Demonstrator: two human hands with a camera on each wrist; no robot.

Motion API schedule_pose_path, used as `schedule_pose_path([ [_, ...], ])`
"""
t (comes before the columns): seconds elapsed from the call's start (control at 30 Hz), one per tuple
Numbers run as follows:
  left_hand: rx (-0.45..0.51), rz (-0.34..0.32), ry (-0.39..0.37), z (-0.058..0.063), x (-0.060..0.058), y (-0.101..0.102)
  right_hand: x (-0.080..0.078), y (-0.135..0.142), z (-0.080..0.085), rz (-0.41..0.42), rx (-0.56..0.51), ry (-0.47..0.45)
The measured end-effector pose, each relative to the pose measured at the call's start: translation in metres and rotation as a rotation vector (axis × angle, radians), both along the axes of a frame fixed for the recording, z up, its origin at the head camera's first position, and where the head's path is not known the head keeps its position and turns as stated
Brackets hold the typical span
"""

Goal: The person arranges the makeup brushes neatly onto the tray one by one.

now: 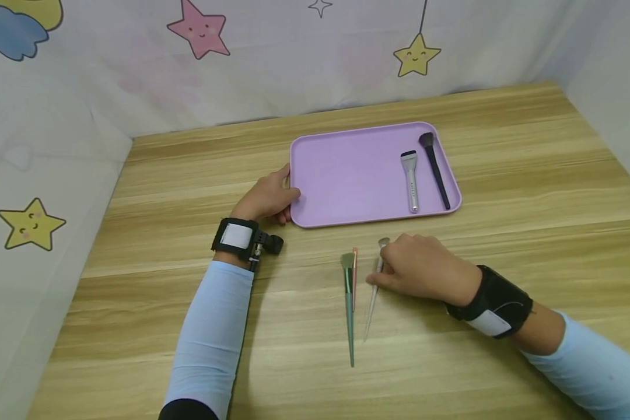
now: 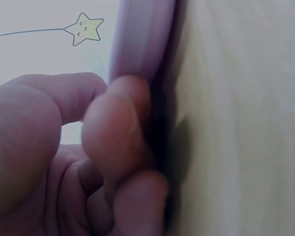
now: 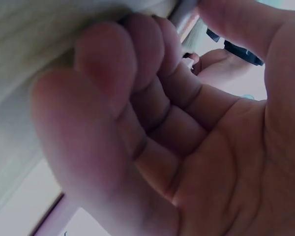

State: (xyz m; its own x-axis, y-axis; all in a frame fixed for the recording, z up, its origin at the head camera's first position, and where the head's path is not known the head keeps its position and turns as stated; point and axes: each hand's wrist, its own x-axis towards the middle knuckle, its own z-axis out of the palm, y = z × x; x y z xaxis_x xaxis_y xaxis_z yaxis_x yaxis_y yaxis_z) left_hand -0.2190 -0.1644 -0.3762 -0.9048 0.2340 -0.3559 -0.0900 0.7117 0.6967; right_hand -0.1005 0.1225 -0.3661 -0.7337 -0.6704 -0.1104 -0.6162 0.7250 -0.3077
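Left grip pinches edge of purple tray; right grip pinches pale brush, green brush and pink brush lying left.

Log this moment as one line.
left grip: holds purple tray by left edge | right grip: pinches pale brush | on purple tray: silver brush, black brush | on table: green brush, pink brush

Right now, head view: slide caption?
Left fingers grip purple tray; right fingers pinch pale brush near green brush.
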Motion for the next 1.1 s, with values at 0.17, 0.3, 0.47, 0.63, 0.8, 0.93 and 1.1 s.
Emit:
schedule_pose_path([
  [0.17, 0.001, -0.005, 0.002, -0.0010, -0.0001, -0.0007, -0.0007, 0.0013, 0.0014, -0.006, 0.042, 0.009],
  [0.3, -0.001, -0.005, 0.004, -0.0010, 0.0005, -0.0012, -0.0012, 0.0026, 0.0033, -0.015, 0.043, -0.020],
  [0.47, -0.001, 0.004, 0.015, -0.0001, 0.0013, -0.0019, -0.0021, 0.0031, 0.0039, -0.032, 0.032, -0.042],
  [0.63, -0.001, 0.003, 0.014, -0.0003, 0.0020, -0.0022, -0.0031, 0.0033, 0.0029, -0.041, 0.022, 0.002],
  [0.8, 0.002, -0.001, 0.014, -0.0021, 0.0010, -0.0018, -0.0046, 0.0032, 0.0022, -0.051, 0.005, 0.031],
  [0.93, 0.001, -0.005, 0.019, -0.0028, 0.0001, -0.0013, -0.0063, 0.0028, 0.0021, -0.068, -0.011, 0.040],
  [1.1, 0.003, -0.005, 0.015, -0.0021, 0.0001, -0.0007, -0.0097, 0.0035, 0.0020, -0.097, -0.086, 0.086],
])
